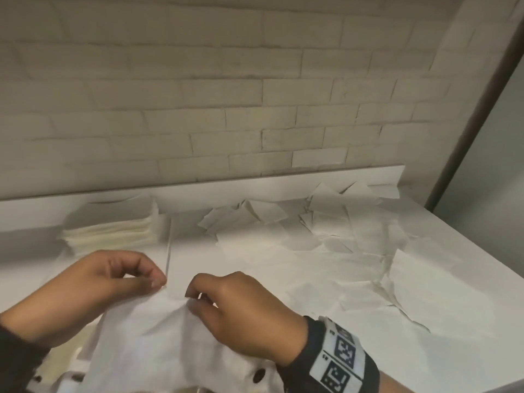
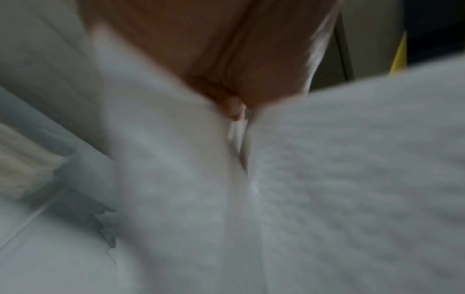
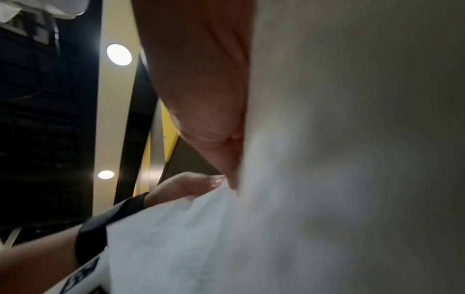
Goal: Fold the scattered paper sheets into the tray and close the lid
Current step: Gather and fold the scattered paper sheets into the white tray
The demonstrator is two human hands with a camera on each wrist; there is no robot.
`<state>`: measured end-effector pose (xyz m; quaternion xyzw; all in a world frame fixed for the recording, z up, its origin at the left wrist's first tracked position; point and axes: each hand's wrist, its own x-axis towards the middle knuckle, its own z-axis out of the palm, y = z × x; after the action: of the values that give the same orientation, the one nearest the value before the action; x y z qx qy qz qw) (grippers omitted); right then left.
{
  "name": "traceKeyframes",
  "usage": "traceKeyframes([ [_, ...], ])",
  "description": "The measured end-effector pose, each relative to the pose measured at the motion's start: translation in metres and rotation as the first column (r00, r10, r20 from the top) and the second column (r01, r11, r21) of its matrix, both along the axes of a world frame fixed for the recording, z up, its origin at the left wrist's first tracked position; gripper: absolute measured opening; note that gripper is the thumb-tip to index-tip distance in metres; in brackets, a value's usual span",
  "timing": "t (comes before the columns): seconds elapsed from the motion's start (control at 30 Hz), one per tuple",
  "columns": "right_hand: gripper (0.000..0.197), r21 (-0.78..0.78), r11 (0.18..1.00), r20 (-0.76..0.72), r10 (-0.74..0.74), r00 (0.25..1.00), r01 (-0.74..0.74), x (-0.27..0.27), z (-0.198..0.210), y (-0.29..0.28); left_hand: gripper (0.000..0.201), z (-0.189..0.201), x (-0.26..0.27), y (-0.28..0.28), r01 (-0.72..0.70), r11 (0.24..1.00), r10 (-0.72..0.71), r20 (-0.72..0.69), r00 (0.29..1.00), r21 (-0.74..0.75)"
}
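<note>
Both hands hold one white paper sheet (image 1: 158,338) in the air near the table's front edge. My left hand (image 1: 113,282) pinches its upper left corner between thumb and fingers. My right hand (image 1: 226,302) pinches the top edge a little to the right. The left wrist view shows fingertips (image 2: 234,107) gripping the blurred sheet (image 2: 327,179). In the right wrist view the sheet (image 3: 276,218) fills the frame and the left hand (image 3: 191,185) shows behind it. A stack of folded sheets (image 1: 113,231) lies at the back left; I cannot make out a tray or lid around it.
Several loose white sheets (image 1: 326,239) lie scattered over the white table's right half and back edge. A low white ledge (image 1: 226,185) and a brick wall (image 1: 226,95) close off the back. A dark post (image 1: 476,123) stands at the right.
</note>
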<state>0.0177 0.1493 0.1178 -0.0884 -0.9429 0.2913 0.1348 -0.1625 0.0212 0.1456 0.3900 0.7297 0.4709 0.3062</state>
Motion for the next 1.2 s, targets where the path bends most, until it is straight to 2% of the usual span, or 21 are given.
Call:
traceKeyframes([
  [0.07,0.017,-0.149,0.989,0.064,0.016,0.998,-0.006,-0.001,-0.002,0.002,0.076,-0.006,-0.010,-0.014,-0.066,0.997,0.067,-0.016,0.998,0.034],
  [0.2,0.017,-0.311,0.950,0.102,0.021,0.995,0.012,-0.008,-0.005,0.002,0.050,-0.008,-0.022,-0.036,-0.038,0.999,0.038,-0.012,0.999,0.023],
  [0.27,0.017,-0.372,0.928,0.082,0.014,0.997,0.017,-0.013,-0.003,0.002,0.043,-0.005,-0.024,-0.043,0.049,0.998,-0.050,-0.027,0.998,-0.033],
  [0.33,0.014,-0.436,0.900,0.049,0.002,0.999,0.020,-0.017,-0.002,0.003,0.050,-0.002,-0.025,-0.050,0.132,0.989,-0.134,-0.029,0.991,-0.068],
  [0.4,0.017,-0.508,0.861,0.023,-0.006,1.000,0.017,-0.016,0.000,0.003,0.065,-0.004,-0.030,-0.057,0.163,0.985,-0.168,-0.095,0.981,-0.059],
  [0.47,0.027,-0.569,0.822,-0.002,-0.016,1.000,0.012,-0.017,-0.002,0.005,0.074,-0.008,-0.032,-0.063,0.140,0.990,-0.143,-0.130,0.981,-0.030],
  [0.53,0.044,-0.633,0.774,-0.041,-0.024,0.999,-0.007,-0.020,-0.007,0.006,0.073,-0.013,-0.033,-0.066,0.138,0.990,-0.140,-0.160,0.977,-0.024],
  [0.6,0.050,-0.678,0.735,-0.033,-0.026,0.999,-0.003,-0.023,-0.010,0.006,0.066,-0.016,-0.031,-0.068,0.155,0.987,-0.158,-0.190,0.969,-0.032],
  [0.67,0.035,-0.648,0.762,0.015,0.010,1.000,0.002,-0.020,-0.008,0.007,0.044,-0.018,-0.029,-0.068,0.133,0.991,-0.131,-0.178,0.975,-0.006],
  [0.73,0.019,-0.610,0.793,0.065,0.039,0.997,0.009,-0.016,-0.007,0.009,0.015,-0.018,-0.028,-0.066,0.049,0.996,-0.046,-0.046,0.998,0.069],
  [0.77,0.016,-0.607,0.795,0.077,0.041,0.996,0.014,-0.014,-0.007,0.009,0.007,-0.018,-0.028,-0.066,0.003,0.996,-0.005,0.018,1.000,0.094],
  [0.83,0.012,-0.628,0.778,0.062,0.031,0.998,0.014,-0.011,-0.010,0.007,0.009,-0.019,-0.028,-0.065,-0.024,0.994,0.019,0.051,0.999,0.106],
  [0.9,0.009,-0.650,0.760,0.034,0.017,0.999,0.010,-0.012,-0.012,0.002,0.020,-0.017,-0.023,-0.064,0.054,0.997,-0.052,-0.040,0.998,0.061],
  [0.93,0.009,-0.652,0.758,0.025,0.010,1.000,0.009,-0.013,-0.013,0.000,0.027,-0.018,-0.020,-0.063,0.112,0.994,-0.109,-0.146,0.983,0.012],
  [1.0,0.011,-0.653,0.757,0.007,0.003,1.000,0.003,-0.015,-0.014,-0.006,0.021,-0.018,-0.014,-0.060,0.183,0.982,-0.189,-0.375,0.908,-0.051],
  [1.07,0.012,-0.658,0.753,-0.002,-0.002,1.000,0.000,-0.016,-0.014,-0.011,0.015,-0.019,-0.010,-0.059,0.220,0.975,-0.202,-0.513,0.834,-0.027],
  [1.13,0.012,-0.654,0.756,-0.005,-0.006,1.000,0.001,-0.016,-0.013,-0.014,0.028,-0.019,-0.010,-0.062,0.239,0.971,-0.188,-0.541,0.820,0.024],
  [1.2,0.011,-0.633,0.774,-0.003,0.004,1.000,-0.005,-0.016,-0.010,-0.017,0.043,-0.016,-0.012,-0.066,0.211,0.977,-0.173,-0.476,0.863,0.027],
])
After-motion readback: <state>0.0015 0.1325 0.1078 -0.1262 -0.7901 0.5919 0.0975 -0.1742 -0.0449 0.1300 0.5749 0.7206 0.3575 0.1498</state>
